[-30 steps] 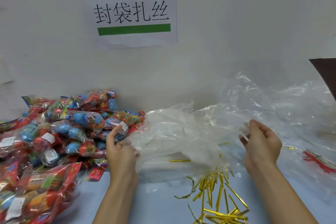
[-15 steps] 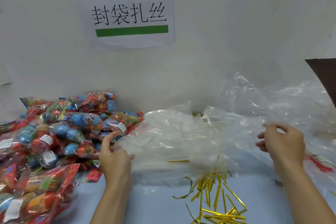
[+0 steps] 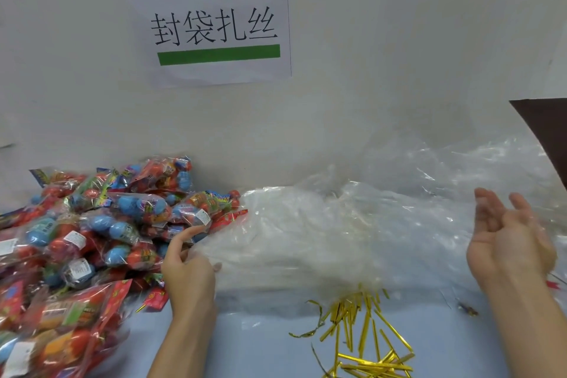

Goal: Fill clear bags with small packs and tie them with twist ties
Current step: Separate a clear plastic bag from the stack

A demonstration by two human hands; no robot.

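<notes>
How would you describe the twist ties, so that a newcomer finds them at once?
Start at the white paper sign on the wall and look straight down to the table's near edge. There, just below the heap of clear bags, lies a loose scatter of twist ties. They alone are thin, shiny gold strips.

packs [image 3: 101, 233] left, bags [image 3: 322, 242] right – ties [image 3: 365, 334] before

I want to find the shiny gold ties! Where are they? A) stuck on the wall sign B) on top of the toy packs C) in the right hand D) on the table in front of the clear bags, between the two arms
D: the gold twist ties lie loose on the table, just in front of the clear bags.
</notes>
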